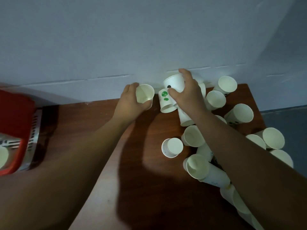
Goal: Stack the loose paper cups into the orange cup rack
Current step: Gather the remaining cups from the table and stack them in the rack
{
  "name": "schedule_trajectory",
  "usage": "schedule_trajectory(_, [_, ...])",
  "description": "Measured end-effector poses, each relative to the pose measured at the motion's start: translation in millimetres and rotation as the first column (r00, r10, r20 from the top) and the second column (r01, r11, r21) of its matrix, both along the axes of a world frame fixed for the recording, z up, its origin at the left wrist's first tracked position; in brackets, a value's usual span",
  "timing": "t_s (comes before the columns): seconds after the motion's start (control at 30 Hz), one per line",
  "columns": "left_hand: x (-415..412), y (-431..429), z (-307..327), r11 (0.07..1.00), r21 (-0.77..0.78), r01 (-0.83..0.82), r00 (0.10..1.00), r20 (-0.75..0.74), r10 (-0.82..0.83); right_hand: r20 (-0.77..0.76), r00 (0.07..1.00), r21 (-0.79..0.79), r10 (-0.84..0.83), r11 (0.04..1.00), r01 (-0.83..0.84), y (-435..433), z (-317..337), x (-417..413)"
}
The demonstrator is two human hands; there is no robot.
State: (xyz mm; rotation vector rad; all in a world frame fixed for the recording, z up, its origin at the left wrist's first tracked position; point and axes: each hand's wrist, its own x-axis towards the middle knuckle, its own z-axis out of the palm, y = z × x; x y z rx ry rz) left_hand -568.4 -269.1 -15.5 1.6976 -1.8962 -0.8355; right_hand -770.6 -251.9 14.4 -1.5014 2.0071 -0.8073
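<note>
- Sitting at the frame's left edge, rack, partly cropped.
- Left hand grips a cup; bare table below.
- Right hand grips a second cup beside a green-printed cup.
- Loose cups crowd the table's right edge.

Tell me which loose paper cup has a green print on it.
The cup between the left hand and right hand: it alone shows a green mark on its side.
</note>
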Motion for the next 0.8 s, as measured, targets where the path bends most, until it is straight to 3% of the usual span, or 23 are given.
schedule_trajectory(0.27, [118, 62, 50, 0.988, -0.044, -0.146, 0.987, -0.073, 0.142, 0.276, 0.959, 0.02, 0.06, 0.997, -0.069, 53, 34, 114])
schedule_trajectory(0.53, [291, 162, 84, 0.955, -0.066, -0.291, 0.956, -0.054, 0.287, 0.387, 0.898, 0.054, 0.21, 0.967, -0.25, 108, 49, 279])
schedule_trajectory(0.8, [458, 210, 117, 0.854, -0.167, -0.492, 0.869, -0.043, 0.492, 0.398, 0.857, 0.061, 0.328, 0.922, -0.381, 131, 52, 436])
